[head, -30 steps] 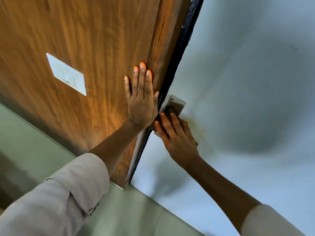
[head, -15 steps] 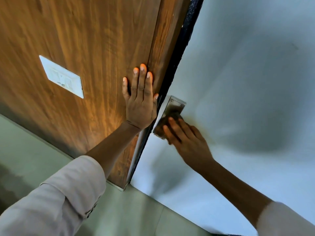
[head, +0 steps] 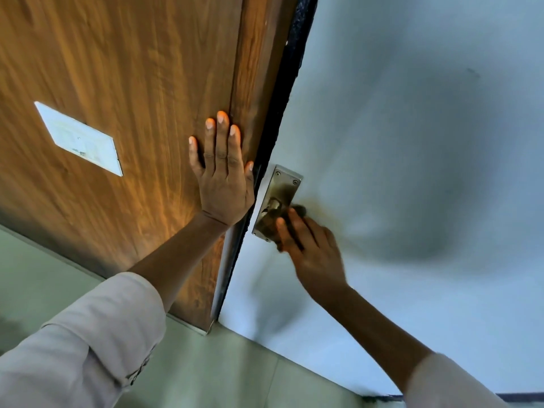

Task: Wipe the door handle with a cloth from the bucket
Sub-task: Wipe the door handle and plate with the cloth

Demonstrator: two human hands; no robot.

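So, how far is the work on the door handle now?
Done: the cloth is already fetched; the right hand presses this dark, blurred bundle against the handle plate. In hand: wiping the lower plate, while the left hand lies flat on the wooden door. Left: the plate's upper part looks dull, and a brownish stain sits beside it on the wall.

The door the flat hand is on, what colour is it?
The door is orange-brown with wood grain, clearest in the head view.
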